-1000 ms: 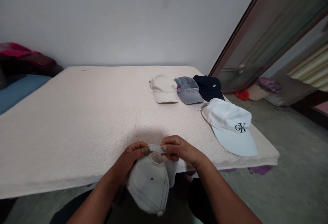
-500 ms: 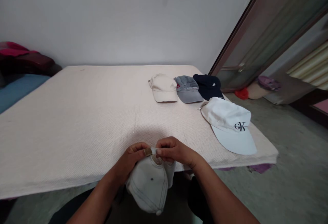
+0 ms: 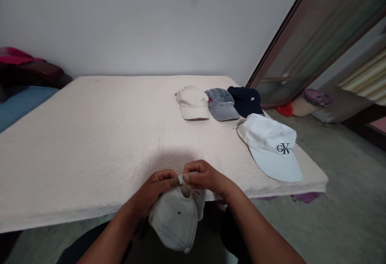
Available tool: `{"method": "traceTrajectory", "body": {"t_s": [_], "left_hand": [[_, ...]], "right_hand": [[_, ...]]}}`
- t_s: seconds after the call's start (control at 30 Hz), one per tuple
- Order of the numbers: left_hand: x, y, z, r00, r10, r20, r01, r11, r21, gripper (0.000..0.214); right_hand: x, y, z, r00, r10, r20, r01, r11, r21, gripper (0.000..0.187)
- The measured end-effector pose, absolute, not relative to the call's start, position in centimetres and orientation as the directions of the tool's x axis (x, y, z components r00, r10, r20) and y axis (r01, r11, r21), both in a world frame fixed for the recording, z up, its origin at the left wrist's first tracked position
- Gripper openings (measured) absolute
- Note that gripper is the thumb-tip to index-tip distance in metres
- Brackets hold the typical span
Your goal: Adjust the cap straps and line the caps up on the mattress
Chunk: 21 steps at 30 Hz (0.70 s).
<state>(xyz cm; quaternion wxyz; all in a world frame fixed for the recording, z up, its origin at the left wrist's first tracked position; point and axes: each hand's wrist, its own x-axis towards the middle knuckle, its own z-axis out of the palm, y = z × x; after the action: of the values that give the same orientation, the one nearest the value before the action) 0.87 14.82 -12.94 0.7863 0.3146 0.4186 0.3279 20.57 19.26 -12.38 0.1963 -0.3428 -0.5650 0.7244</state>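
Observation:
I hold a pale grey-white cap [image 3: 176, 223] over my lap at the near edge of the table [image 3: 90, 135], its crown hanging down toward me. My left hand [image 3: 157, 189] pinches the brass buckle of the cap's back strap. My right hand [image 3: 202, 179] pinches the white strap end right beside it, so the fingertips of both hands almost touch. Both hands are closed on the strap.
On the cream cloth at the far right lie a beige cap [image 3: 193, 103], a grey cap [image 3: 221, 104] and a navy cap [image 3: 245, 101] in a row. A white cap with a dark logo [image 3: 271, 145] lies nearer the right edge. A leaning glass door [image 3: 316, 34] stands right.
My right hand has slid left along the strap toward the buckle, so the stretch of strap showing between my hands has shortened. The cap has stayed in place.

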Motion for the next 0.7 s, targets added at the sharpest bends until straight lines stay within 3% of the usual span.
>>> {"method": "traceTrajectory", "body": {"t_s": [0.3, 0.5, 0.7], "left_hand": [[0.7, 14.8, -12.8, 0.488, 0.752, -0.443, -0.251, 0.607, 0.754, 0.015], [0.5, 15.0, -13.3, 0.415, 0.789, -0.453, -0.258, 0.579, 0.773, 0.016], [0.4, 15.0, -13.5, 0.393, 0.795, -0.461, -0.283, 0.582, 0.763, 0.016]], "right_hand": [[19.7, 19.0, -13.1, -0.652, 0.728, -0.214, 0.077, -0.217, -0.973, 0.030], [18.4, 18.6, -13.8, -0.505, 0.849, -0.156, -0.011, -0.187, -0.982, 0.030], [18.0, 18.6, -14.2, -0.520, 0.844, -0.133, -0.019, -0.167, -0.986, 0.030]]}}
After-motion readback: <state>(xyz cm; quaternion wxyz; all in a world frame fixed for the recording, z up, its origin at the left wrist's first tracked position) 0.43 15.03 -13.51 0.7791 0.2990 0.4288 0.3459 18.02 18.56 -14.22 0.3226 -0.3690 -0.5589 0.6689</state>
